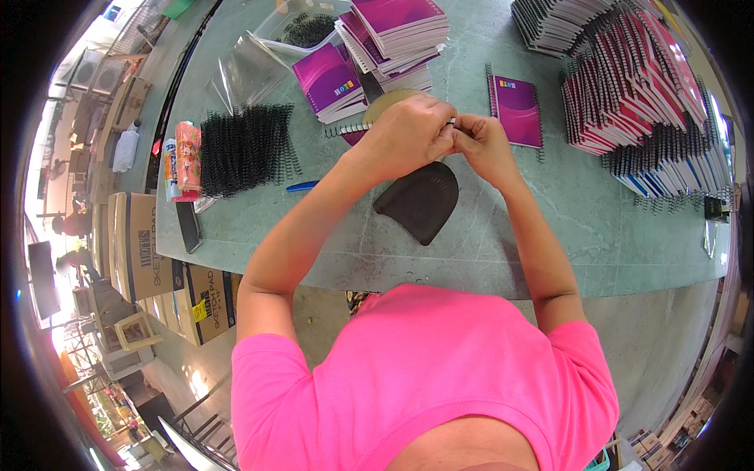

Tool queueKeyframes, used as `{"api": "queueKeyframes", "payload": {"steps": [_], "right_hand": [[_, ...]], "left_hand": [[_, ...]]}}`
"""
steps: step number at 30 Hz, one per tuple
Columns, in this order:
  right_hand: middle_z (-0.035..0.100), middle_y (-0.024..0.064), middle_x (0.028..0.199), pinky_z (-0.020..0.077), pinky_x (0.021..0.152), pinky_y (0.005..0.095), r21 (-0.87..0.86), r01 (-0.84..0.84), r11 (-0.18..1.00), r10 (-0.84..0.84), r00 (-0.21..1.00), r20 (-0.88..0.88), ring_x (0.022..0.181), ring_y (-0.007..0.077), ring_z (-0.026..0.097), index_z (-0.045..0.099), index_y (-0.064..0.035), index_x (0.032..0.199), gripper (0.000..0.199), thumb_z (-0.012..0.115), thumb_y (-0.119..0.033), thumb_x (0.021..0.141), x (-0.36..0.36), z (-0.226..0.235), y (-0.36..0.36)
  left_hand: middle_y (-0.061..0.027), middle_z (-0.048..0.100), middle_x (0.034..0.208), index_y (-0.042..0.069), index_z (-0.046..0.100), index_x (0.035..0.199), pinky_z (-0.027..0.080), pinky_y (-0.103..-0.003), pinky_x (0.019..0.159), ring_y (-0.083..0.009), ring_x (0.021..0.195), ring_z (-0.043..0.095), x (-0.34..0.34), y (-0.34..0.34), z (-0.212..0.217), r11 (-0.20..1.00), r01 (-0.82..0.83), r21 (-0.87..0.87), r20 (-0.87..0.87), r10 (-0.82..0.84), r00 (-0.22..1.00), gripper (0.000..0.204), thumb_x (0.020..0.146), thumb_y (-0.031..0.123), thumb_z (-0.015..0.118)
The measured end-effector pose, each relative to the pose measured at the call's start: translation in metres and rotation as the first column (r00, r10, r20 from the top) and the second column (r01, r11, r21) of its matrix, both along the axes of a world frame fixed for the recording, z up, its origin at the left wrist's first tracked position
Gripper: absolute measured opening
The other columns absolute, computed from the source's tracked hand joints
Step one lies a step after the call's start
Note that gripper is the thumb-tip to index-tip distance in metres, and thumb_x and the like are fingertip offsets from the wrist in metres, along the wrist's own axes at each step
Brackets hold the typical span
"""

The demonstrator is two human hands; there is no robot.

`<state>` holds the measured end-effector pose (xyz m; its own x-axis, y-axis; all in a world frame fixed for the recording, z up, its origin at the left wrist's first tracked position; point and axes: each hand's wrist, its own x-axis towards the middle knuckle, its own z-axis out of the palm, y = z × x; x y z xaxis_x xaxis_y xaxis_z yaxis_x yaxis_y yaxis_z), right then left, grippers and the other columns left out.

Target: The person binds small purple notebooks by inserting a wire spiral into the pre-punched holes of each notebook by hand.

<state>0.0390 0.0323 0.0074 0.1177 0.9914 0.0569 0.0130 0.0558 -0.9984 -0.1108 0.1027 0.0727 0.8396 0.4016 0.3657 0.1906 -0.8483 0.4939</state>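
My left hand and my right hand meet over the green table, both pinching a small spiral-bound notebook with a thin wire coil at its edge; most of the book is hidden under my left hand. A black rounded pad lies just below my hands. A purple notebook lies flat to the right of my right hand.
A bundle of black wire coils lies at the left, beside a colourful packet and a blue pen. Purple notebook stacks sit at the back, red and blue stacks at the right. Cardboard boxes stand beside the table.
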Motion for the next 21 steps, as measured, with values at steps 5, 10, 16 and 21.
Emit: {"api": "queueKeyframes", "payload": {"steps": [5,10,16,21], "right_hand": [[0.066,0.0110,0.075,0.0483,0.058,0.0244,-0.002,0.073,0.997,-0.070,0.958,0.278,0.063,0.0130,0.063,0.066,-0.0009,0.089,0.013,0.060,-0.008,0.081,-0.003,0.001,-0.005],[0.064,0.0171,0.076,0.0472,0.062,0.0273,0.287,0.095,0.953,-0.248,0.788,0.564,0.067,0.0198,0.063,0.065,-0.0057,0.099,0.021,0.060,-0.008,0.079,-0.007,0.017,-0.017],[0.064,0.0154,0.097,0.0474,0.076,0.0298,0.167,0.189,0.968,-0.233,0.926,0.299,0.086,0.0219,0.062,0.057,-0.0059,0.116,0.036,0.056,-0.002,0.080,0.034,0.027,-0.033],[0.056,0.0131,0.121,0.0412,0.094,0.0361,0.434,0.272,0.859,-0.510,0.535,0.674,0.113,0.0298,0.052,0.050,-0.0058,0.125,0.038,0.052,-0.010,0.088,0.088,0.002,-0.016]], "left_hand": [[-0.0163,0.058,0.080,0.002,0.060,0.088,0.047,-0.037,0.072,-0.0337,0.080,0.057,0.002,-0.001,0.003,0.994,-0.066,-0.085,0.001,0.066,0.998,0.018,0.071,0.006,0.061],[-0.0129,0.056,0.079,0.005,0.062,0.089,0.046,-0.034,0.070,-0.0294,0.078,0.055,0.006,-0.013,0.008,0.992,-0.080,-0.094,0.027,0.083,0.996,0.021,0.069,0.009,0.067],[-0.0101,0.056,0.098,0.007,0.063,0.094,0.046,-0.033,0.075,-0.0247,0.088,0.056,0.007,-0.033,0.030,0.990,-0.116,0.080,0.332,0.083,0.940,0.027,0.071,0.015,0.073],[-0.0107,0.055,0.102,0.007,0.063,0.096,0.046,-0.034,0.081,-0.0255,0.095,0.055,0.001,-0.027,0.016,0.995,-0.100,-0.025,0.246,0.103,0.964,0.025,0.073,0.011,0.072]]}}
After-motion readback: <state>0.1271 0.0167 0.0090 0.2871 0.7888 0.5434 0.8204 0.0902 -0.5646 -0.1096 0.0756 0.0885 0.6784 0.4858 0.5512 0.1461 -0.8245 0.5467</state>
